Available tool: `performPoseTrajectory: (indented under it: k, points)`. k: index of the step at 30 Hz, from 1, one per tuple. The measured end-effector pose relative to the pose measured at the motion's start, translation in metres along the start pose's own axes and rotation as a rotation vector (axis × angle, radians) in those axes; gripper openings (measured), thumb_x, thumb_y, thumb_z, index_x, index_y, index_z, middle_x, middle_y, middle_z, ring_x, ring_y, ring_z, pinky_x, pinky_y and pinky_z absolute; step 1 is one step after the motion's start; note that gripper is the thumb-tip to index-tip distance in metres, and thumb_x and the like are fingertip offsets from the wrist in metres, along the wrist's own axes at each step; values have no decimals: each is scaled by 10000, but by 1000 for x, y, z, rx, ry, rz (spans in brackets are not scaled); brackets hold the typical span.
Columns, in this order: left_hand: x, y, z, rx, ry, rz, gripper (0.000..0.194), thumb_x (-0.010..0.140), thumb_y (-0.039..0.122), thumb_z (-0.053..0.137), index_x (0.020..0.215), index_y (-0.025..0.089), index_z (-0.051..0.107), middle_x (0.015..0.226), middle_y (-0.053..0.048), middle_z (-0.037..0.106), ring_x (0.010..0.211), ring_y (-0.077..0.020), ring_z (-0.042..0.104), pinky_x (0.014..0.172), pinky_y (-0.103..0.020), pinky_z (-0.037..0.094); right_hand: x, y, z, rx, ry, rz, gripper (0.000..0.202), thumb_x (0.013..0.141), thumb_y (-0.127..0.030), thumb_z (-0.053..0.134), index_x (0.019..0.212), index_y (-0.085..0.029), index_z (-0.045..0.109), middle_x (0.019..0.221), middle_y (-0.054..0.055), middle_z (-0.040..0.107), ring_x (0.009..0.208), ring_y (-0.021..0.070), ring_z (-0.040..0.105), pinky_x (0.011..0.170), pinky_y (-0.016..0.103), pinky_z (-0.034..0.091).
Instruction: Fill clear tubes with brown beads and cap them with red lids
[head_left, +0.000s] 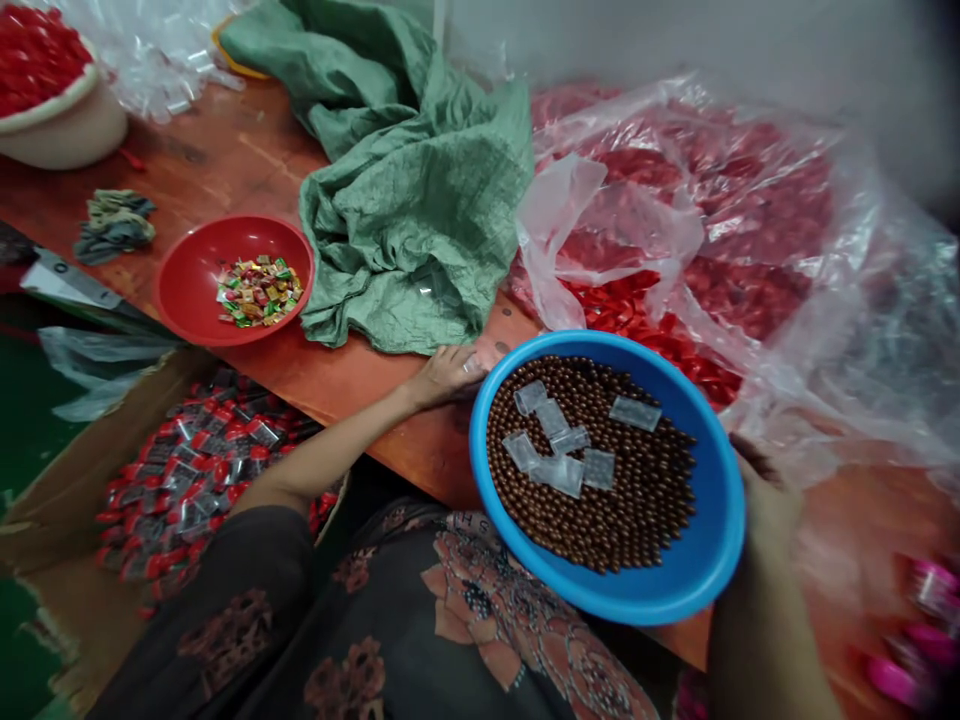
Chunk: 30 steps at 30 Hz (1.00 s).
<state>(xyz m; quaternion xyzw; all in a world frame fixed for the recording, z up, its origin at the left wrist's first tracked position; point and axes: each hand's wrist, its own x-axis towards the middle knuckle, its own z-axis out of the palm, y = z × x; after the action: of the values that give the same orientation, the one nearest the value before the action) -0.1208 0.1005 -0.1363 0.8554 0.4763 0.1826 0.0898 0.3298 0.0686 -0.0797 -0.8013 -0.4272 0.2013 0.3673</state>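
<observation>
A blue basin [720, 530] full of small brown balls [600, 530] is at the table's front edge, tilted toward me. Several clear plastic boxes [559, 472] lie on the balls. My right hand [761, 490] is closed on the basin's right rim, its fingers partly hidden. My left hand [448, 373] is just left of the basin, over the table by the green sack, its fingers curled round a small clear piece that is hard to make out. Left of the green sack [420, 200] sits a red bowl [184, 270] with small wrapped candies [259, 290].
A cardboard box [45, 530] of red-capped clear containers [202, 470] stands below the table [337, 380] at left. Clear bags of red pieces [697, 210] lie behind the basin. A white tub [82, 125] and a crumpled cloth [114, 225] are at upper left; pink items [911, 650] at lower right.
</observation>
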Motion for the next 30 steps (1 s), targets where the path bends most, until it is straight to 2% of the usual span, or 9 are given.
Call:
performPoseTrajectory:
  k: [3,6,9,15,20,22,25,27,30]
  points:
    - [-6,-13,-6,-47,55,-2,328,896,394,601,1153,205,679,1358,-195,524,1159,-309,556,951,-455,450,3,-12,-6,248,75,158,325,584,-412,739,908,-422,742,1168,118,726,1013,331,715,881,505,564]
    - [-4,-22,-13,-163,65,-5,272,879,323,615,1103,182,682,1339,-172,504,1164,-276,559,984,-405,460,7,-34,-11,443,118,66,247,532,-311,743,766,-389,746,1007,101,749,721,244,704,801,508,551]
    - [1,-24,-18,-333,147,-130,278,836,240,642,1104,170,664,1297,-134,486,1150,-223,568,988,-333,467,2,-67,-13,541,107,-89,235,538,-259,744,756,-348,755,851,65,710,518,148,557,624,440,495]
    - [4,-20,-34,-787,429,-460,293,631,160,770,903,178,665,1164,-80,568,1136,-214,570,981,-325,464,-46,-134,-7,373,-204,-240,223,702,-345,741,922,-315,744,712,5,632,614,157,565,659,367,452]
    - [11,-6,-78,-996,641,-643,358,750,388,690,1013,213,521,1000,-30,610,808,-146,639,674,-254,517,-73,-155,5,195,-482,-513,254,809,-441,661,1025,-314,703,959,14,681,888,194,634,849,394,487]
    - [22,13,-96,-1240,617,-626,406,738,401,707,1029,222,487,990,-16,611,735,-129,641,612,-232,503,-75,-156,10,168,-523,-616,261,828,-437,650,1049,-305,692,1052,18,673,931,190,632,867,387,496]
    - [49,52,-109,-1482,379,-542,360,788,379,695,1025,210,483,1021,-31,625,806,-137,660,689,-246,529,-74,-152,17,192,-536,-572,345,823,-461,658,1132,-306,668,1116,29,668,882,182,638,841,391,517]
    - [67,77,-110,-1455,211,-560,261,882,370,607,1030,201,475,1057,-47,628,884,-134,661,772,-249,531,-70,-146,16,247,-498,-483,402,808,-471,664,1179,-316,650,1134,32,674,878,187,642,846,406,521]
    - [84,101,-109,-1301,80,-646,249,954,393,525,1100,216,431,1169,-66,611,947,-132,660,806,-249,531,-56,-126,6,301,-379,-373,407,803,-458,656,1188,-330,649,1052,21,694,836,179,643,826,397,532]
